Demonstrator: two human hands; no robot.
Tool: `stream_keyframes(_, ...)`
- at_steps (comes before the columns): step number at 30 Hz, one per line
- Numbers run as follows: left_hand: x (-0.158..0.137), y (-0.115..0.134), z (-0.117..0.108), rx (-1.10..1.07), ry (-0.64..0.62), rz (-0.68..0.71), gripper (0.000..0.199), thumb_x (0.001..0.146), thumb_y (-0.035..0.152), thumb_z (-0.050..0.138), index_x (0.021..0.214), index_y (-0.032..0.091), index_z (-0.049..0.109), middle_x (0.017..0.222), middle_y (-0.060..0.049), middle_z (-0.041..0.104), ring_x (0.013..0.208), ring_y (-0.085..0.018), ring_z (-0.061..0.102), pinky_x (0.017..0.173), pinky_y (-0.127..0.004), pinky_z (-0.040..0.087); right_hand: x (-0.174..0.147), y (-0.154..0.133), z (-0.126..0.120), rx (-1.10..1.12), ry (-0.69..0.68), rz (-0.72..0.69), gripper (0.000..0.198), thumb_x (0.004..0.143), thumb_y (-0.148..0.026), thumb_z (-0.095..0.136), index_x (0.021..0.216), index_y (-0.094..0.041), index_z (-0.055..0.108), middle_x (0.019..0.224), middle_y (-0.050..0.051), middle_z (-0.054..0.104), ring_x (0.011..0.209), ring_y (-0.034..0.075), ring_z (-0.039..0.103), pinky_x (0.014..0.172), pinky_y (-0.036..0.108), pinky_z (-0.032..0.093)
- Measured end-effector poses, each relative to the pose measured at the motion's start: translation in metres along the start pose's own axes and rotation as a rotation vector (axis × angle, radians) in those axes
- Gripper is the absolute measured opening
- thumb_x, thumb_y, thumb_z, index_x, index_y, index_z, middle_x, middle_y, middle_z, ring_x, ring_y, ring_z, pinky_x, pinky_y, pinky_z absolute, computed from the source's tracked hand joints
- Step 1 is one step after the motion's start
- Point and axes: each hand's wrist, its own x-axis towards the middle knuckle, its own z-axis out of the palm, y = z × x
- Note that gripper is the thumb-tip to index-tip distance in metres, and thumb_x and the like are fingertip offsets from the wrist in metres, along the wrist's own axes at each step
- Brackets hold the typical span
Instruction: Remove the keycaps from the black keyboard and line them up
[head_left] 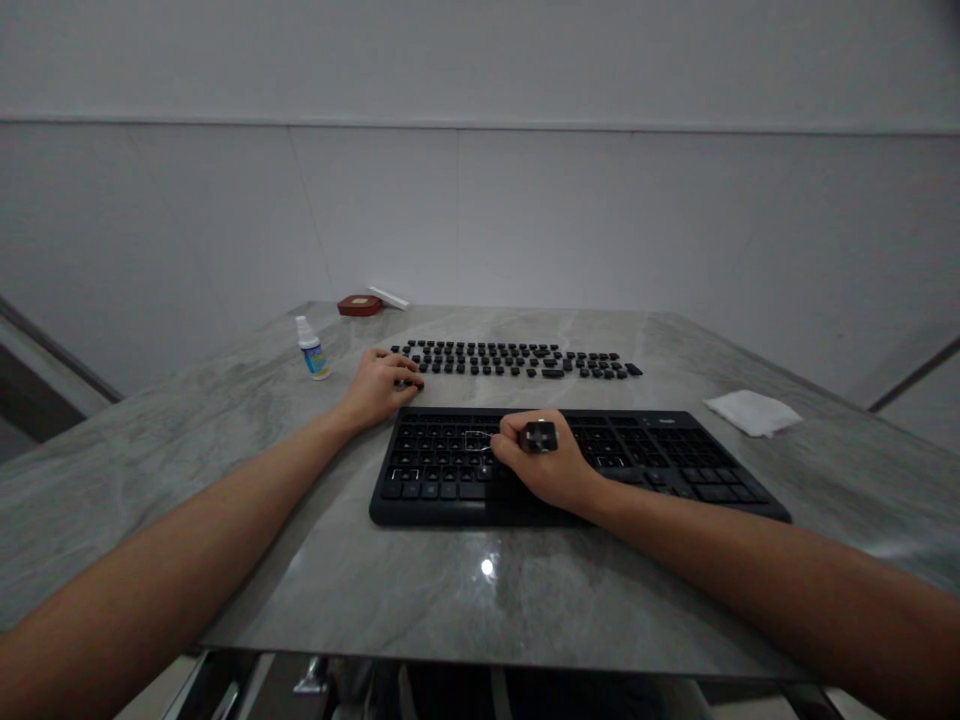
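Observation:
A black keyboard point(480, 518) lies on the stone-topped table, most of its upper-left keys stripped to bare switches. My right hand point(559, 470) is closed around a wire keycap puller point(539, 436) above the middle of the keyboard. The puller's black handle end sticks up from the fist, and its thin wires reach left over the switches. Beyond the keyboard, loose black keycaps point(480, 358) are laid out in rows. My left hand point(380, 386) rests at the left end of these rows, fingers apart, its fingertips touching or close to keycaps there.
A small white spray bottle point(313, 350) with a blue label stands left of my left hand. At the back left are a reddish-brown case point(360, 305) and a white flat piece point(389, 298). A folded white cloth or tissue point(754, 412) lies at right. The wall point(480, 220) rises behind the table.

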Motion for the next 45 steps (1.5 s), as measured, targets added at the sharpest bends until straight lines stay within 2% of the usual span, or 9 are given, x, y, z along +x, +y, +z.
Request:
stream_keyframes(2, -0.001, 0.003, -0.001, 0.029, 0.035, 0.012, 0.025, 0.082, 0.017, 0.056, 0.102, 0.020, 0.072, 0.110, -0.006, 0.070, 0.104, -0.024, 0.053, 0.099, -0.043, 0.033, 0.000, 0.001, 0.000, -0.011, -0.009, 0.011, 0.035, 0.075, -0.018, 0.051, 0.048, -0.020, 0.028, 0.049, -0.006, 0.026, 0.047, 0.007, 0.025, 0.045, 0.022, 0.023)
stream_keyframes(5, -0.002, 0.007, -0.003, 0.031, 0.044, 0.004, 0.040, 0.080, 0.010, 0.051, 0.116, 0.019, 0.065, 0.101, -0.005, 0.071, 0.097, -0.025, 0.050, 0.095, -0.042, 0.036, 0.000, 0.001, 0.000, -0.017, -0.013, 0.021, 0.035, 0.074, -0.017, 0.051, 0.047, -0.020, 0.028, 0.049, -0.006, 0.026, 0.048, 0.007, 0.024, 0.045, 0.022, 0.023)
stream_keyframes(12, -0.002, 0.005, -0.003, 0.001, -0.015, -0.004, 0.054, 0.071, 0.002, 0.047, 0.120, 0.020, 0.063, 0.094, -0.002, 0.073, 0.090, -0.026, 0.044, 0.089, -0.041, 0.037, 0.000, 0.001, 0.000, -0.014, -0.015, 0.019, 0.034, 0.073, -0.017, 0.051, 0.048, -0.020, 0.028, 0.049, -0.006, 0.026, 0.048, 0.007, 0.024, 0.045, 0.022, 0.023)
stream_keyframes(19, -0.001, 0.001, 0.000, -0.002, -0.039, 0.021, 0.050, 0.071, 0.004, 0.045, 0.113, 0.019, 0.068, 0.099, -0.004, 0.074, 0.091, -0.026, 0.047, 0.090, -0.042, 0.037, -0.001, 0.004, 0.001, -0.003, -0.016, 0.006, 0.033, 0.073, -0.016, 0.051, 0.048, -0.020, 0.029, 0.049, -0.006, 0.026, 0.048, 0.007, 0.025, 0.045, 0.022, 0.023)
stream_keyframes(26, -0.002, -0.003, 0.002, -0.004, -0.056, 0.006, 0.057, 0.069, 0.002, 0.044, 0.118, 0.020, 0.065, 0.102, -0.003, 0.073, 0.096, -0.026, 0.048, 0.094, -0.042, 0.036, -0.001, 0.002, 0.000, -0.013, -0.032, 0.034, 0.034, 0.073, -0.017, 0.051, 0.048, -0.020, 0.029, 0.049, -0.006, 0.026, 0.048, 0.007, 0.025, 0.045, 0.022, 0.023)
stream_keyframes(32, -0.001, -0.002, 0.000, 0.047, 0.021, 0.016, 0.049, 0.074, 0.002, 0.045, 0.113, 0.019, 0.070, 0.112, -0.006, 0.069, 0.103, -0.027, 0.045, 0.096, -0.045, 0.035, 0.000, 0.002, 0.000, -0.003, -0.026, 0.022, 0.034, 0.073, -0.017, 0.051, 0.047, -0.020, 0.029, 0.048, -0.006, 0.026, 0.048, 0.007, 0.025, 0.044, 0.022, 0.023)
stream_keyframes(37, -0.001, -0.003, 0.001, 0.073, -0.069, 0.040, 0.047, 0.072, 0.001, 0.045, 0.101, 0.022, 0.076, 0.107, -0.004, 0.071, 0.101, -0.027, 0.043, 0.095, -0.046, 0.034, 0.000, 0.000, -0.001, 0.004, -0.027, 0.025, 0.034, 0.073, -0.016, 0.052, 0.047, -0.020, 0.029, 0.048, -0.006, 0.026, 0.048, 0.007, 0.025, 0.045, 0.022, 0.022)
stream_keyframes(45, 0.000, -0.005, 0.002, 0.069, -0.096, 0.018, 0.047, 0.074, 0.001, 0.045, 0.102, 0.023, 0.075, 0.109, -0.002, 0.072, 0.100, -0.028, 0.044, 0.093, -0.046, 0.034, 0.000, 0.000, -0.001, -0.003, -0.031, 0.014, 0.034, 0.072, -0.016, 0.052, 0.048, -0.020, 0.030, 0.049, -0.007, 0.026, 0.048, 0.007, 0.025, 0.045, 0.022, 0.023)
